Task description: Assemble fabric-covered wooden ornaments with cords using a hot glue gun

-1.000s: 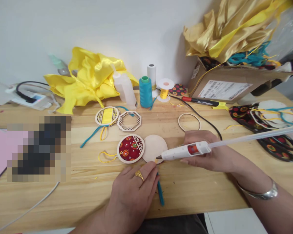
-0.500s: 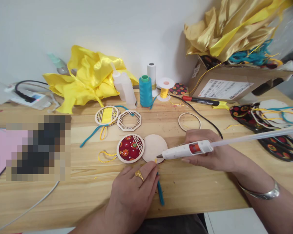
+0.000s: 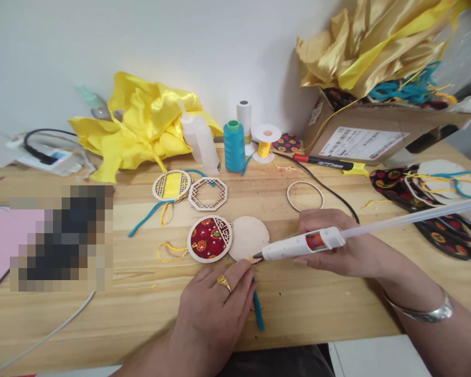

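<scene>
A pale wooden counter (image 3: 317,314) fills the lower view, seen from the seated person's side; twelve o'clock points away from them. A white plastic glue gun with a long translucent stick at its back lies lengthwise across it (image 3: 286,247), its dark nozzle pointing toward nine o'clock and slightly down.

The right hand (image 3: 353,256) grips the gun from its three o'clock side. The left hand (image 3: 214,309), palm down, has its fingers together, tips pressed at the disc's near rim; whether they pinch anything, I cannot tell.

A round red patterned fabric medallion with a wooden rim (image 3: 210,240) sits just beside the disc, at nine o'clock. The flat, cream-coloured round disc (image 3: 248,235) lies at twelve o'clock from the left fingertips, the nearer hand, and at nine o'clock from the right. Being round, it has no long axis.

A blue cord (image 3: 258,311) trails from the left fingertips toward six o'clock. A tiny yellowish piece (image 3: 250,258) shows at those fingertips, right by the nozzle.
</scene>
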`<state>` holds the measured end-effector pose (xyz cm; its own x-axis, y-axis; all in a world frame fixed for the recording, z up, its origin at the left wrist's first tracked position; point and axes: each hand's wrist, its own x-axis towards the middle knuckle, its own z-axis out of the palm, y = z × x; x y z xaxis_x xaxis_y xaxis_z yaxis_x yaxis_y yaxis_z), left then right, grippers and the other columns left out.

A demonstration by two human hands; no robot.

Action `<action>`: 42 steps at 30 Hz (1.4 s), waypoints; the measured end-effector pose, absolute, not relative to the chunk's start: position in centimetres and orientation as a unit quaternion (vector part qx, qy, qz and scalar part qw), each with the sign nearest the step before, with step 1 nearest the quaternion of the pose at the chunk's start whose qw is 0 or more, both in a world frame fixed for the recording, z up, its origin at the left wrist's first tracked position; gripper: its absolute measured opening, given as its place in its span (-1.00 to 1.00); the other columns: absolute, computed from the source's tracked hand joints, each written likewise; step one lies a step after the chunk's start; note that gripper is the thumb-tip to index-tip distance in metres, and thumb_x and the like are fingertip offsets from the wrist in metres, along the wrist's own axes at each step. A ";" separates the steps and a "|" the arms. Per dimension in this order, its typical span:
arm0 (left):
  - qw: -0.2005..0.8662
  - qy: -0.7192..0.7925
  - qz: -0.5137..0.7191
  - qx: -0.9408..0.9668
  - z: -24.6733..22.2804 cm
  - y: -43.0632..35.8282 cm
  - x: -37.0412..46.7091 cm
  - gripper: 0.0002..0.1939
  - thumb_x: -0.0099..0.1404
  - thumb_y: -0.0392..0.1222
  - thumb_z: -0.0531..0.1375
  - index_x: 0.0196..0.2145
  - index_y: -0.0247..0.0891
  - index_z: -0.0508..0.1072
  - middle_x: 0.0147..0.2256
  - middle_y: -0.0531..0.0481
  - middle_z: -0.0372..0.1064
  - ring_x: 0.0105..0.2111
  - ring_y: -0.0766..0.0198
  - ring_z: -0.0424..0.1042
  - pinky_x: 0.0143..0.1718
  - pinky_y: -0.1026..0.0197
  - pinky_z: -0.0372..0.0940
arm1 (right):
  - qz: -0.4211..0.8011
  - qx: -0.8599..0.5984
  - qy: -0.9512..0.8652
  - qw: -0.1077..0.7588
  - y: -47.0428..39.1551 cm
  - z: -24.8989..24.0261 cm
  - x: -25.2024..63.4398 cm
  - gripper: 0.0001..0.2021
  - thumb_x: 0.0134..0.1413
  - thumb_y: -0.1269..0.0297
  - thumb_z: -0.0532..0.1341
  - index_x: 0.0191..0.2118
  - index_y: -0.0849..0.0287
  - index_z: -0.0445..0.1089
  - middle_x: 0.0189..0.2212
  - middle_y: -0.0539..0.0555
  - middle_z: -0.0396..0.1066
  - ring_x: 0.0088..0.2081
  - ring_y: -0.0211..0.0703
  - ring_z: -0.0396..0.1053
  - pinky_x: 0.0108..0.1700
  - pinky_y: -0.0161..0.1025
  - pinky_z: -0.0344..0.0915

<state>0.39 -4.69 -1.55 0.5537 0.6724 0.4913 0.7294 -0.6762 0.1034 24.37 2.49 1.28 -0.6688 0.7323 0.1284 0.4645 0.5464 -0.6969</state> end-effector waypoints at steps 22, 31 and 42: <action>0.061 -0.399 -0.257 -0.878 -1.8 -4.8 0.2 -0.79 0.32 -0.34 0.05 -0.27 -0.33 0.50 -0.27 -0.04 0.57 -0.37 0.22 0.53 -0.31 0.16 0.42 | 0.310 -0.374 -0.853 0.189 2.3 1.2 24.1 -0.71 0.04 0.18 0.25 -0.57 0.21 0.24 -0.62 -0.06 0.18 -0.56 -0.34 0.13 -0.49 -0.33 0.02; 0.056 -0.399 -0.252 -0.880 -1.8 -4.8 0.2 -0.78 0.32 -0.34 0.05 -0.27 -0.33 0.51 -0.27 -0.04 0.57 -0.37 0.20 0.54 -0.36 0.15 0.42 | 0.337 -0.375 -0.834 0.224 2.2 1.3 24.1 -0.72 0.01 0.16 0.28 -0.53 0.21 0.26 -0.60 -0.06 0.19 -0.55 -0.34 0.13 -0.50 -0.33 0.02; 0.057 -0.395 -0.253 -0.882 -1.7 -4.8 0.2 -0.79 0.32 -0.35 0.06 -0.28 -0.36 0.51 -0.28 -0.07 0.57 -0.39 0.19 0.54 -0.37 0.13 0.42 | 0.328 -0.374 -0.839 0.221 2.3 1.3 24.0 -0.74 0.03 0.18 0.27 -0.53 0.21 0.29 -0.60 -0.05 0.22 -0.54 -0.32 0.15 -0.49 -0.32 0.03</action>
<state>0.24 -4.75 -1.71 0.5606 0.6673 0.4903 0.7245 -0.6820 0.0997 23.95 2.33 1.29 -0.6233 0.7719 0.1256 0.4818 0.5055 -0.7157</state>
